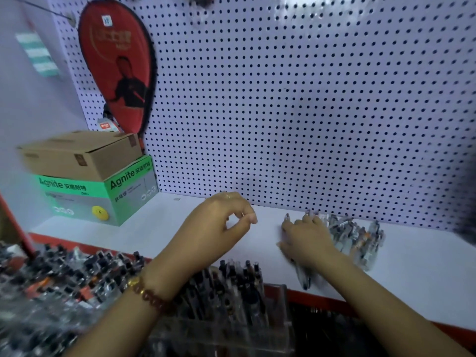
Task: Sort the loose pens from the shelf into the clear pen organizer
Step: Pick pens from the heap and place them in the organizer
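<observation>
The clear acrylic pen organizer is seen nearest, at 6 o'clock. The left hand is held loosely curled and empty. The right hand is laid on the loose clear-barrelled pens, which lie 12-to-6 and spread toward its 3 o'clock on the white shelf. Whether any are grasped cannot be told.

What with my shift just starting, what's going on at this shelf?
A person is clearing loose pens off the white shelf. The right hand lies over the pile with fingers spread; the blur hides whether it grips any. The left hand hovers above the shelf, fingers loosely curled, holding nothing visible. Just below the shelf's front edge, the clear pen organizer already holds many pens.
</observation>
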`<state>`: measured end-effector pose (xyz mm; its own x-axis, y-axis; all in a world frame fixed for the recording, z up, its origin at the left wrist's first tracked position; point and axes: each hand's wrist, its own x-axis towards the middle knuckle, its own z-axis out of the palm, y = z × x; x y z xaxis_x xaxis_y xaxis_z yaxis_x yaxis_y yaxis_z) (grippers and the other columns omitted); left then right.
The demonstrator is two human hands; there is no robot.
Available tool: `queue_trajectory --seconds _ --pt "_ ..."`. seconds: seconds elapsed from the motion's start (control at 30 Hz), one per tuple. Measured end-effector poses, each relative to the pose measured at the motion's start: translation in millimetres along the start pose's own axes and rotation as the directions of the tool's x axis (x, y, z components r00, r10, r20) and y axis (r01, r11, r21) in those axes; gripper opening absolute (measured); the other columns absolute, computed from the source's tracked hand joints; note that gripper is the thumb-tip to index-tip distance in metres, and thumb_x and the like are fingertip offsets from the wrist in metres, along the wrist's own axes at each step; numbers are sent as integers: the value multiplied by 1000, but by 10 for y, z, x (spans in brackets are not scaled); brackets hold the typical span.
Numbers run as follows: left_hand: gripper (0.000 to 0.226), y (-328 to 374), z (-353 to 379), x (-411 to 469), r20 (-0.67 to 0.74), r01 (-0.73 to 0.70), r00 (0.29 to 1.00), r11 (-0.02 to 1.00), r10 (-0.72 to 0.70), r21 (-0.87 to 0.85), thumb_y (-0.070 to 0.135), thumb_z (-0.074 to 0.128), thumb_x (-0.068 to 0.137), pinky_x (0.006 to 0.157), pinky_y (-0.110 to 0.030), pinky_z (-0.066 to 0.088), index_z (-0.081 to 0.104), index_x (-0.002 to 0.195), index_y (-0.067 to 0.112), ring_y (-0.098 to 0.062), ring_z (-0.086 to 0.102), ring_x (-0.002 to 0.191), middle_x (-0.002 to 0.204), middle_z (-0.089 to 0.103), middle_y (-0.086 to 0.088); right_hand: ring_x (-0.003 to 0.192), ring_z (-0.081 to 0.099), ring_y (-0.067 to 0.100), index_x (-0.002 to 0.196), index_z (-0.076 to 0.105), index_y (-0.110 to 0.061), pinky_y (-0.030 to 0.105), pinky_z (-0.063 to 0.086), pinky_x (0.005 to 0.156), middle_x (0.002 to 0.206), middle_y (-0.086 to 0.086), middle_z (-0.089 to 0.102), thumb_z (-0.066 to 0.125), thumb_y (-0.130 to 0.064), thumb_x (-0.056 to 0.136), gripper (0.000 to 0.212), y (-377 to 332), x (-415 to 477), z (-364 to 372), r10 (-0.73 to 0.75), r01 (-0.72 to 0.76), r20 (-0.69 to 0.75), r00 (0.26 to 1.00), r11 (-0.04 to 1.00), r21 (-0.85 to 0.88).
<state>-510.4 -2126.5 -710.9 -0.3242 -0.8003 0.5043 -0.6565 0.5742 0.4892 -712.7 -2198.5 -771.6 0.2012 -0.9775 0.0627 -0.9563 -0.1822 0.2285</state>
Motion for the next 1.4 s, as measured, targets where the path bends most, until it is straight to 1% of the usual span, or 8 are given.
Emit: queue_trajectory --seconds 0.27,0.53,0.7,0.9,1.0,1.17,1.27,1.4 --pt "15 -8 10 13 74 31 997 999 -28 -42 24 56 93 68 -14 40 66 84 30 2 54 86 87 62 17 80 57 24 115 56 -14 32 37 78 81 4 65 41 -20 98 24 8 87 -62 66 54 -422 904 962 268" --pt "30 -51 42 20 179 222 966 954 -186 -203 40 50 95 76 -18 42 48 123 31 5 57 87 99 60 17 47 29 7 72 56 -16 24 34 53 50 -9 33 63 -27 91 23 -279 -64 -526 310 399 -436 845 178 899" --pt "17 -118 52 40 145 207 973 953 -177 -222 22 43 100 64 -25 42 60 104 24 0 41 54 61 48 17 53 37 22 81 58 -19 32 41 56 56 15 38 62 -22 91 11 -301 -17 -574 199 449 -461 865 104 887" --pt "10 -103 91 56 180 228 967 932 -183 -281 30 50 97 58 -16 44 57 98 24 -5 55 64 79 56 6 51 40 15 86 56 -10 18 38 53 59 29 41 59 -12 93 8 -332 -26 -624 303 523 -486 820 -53 850" --pt "15 -144 89 72 131 241 968 934 -212 -263 18 39 101 51 -16 32 52 94 17 -2 37 49 68 46 6 53 49 4 112 54 -15 19 41 55 64 16 56 47 -18 100 14 -311 0 -583 278 555 -541 794 34 831" --pt "19 -138 59 54 19 200 980 961 -200 -190 21 36 102 49 -19 29 51 90 21 -5 33 51 71 45 5 98 54 22 94 62 -14 35 38 89 83 3 63 51 -46 95 34 -45 178 -226 216 -133 -216 952 930 343" --pt "21 -101 38 47 -13 182 982 969 -187 -166 26 38 101 49 -22 27 53 90 16 -7 31 50 70 45 -1 85 44 22 60 40 -15 35 29 96 65 -1 44 52 -53 91 50 -106 243 -86 163 -154 -60 985 979 132" --pt "22 -71 21 37 -52 157 985 979 -165 -130 29 39 100 52 -30 28 53 86 19 -9 30 50 68 45 -4 68 46 17 74 43 -12 34 28 97 67 -3 47 51 -32 95 30 -83 280 6 210 -192 -109 972 969 154"
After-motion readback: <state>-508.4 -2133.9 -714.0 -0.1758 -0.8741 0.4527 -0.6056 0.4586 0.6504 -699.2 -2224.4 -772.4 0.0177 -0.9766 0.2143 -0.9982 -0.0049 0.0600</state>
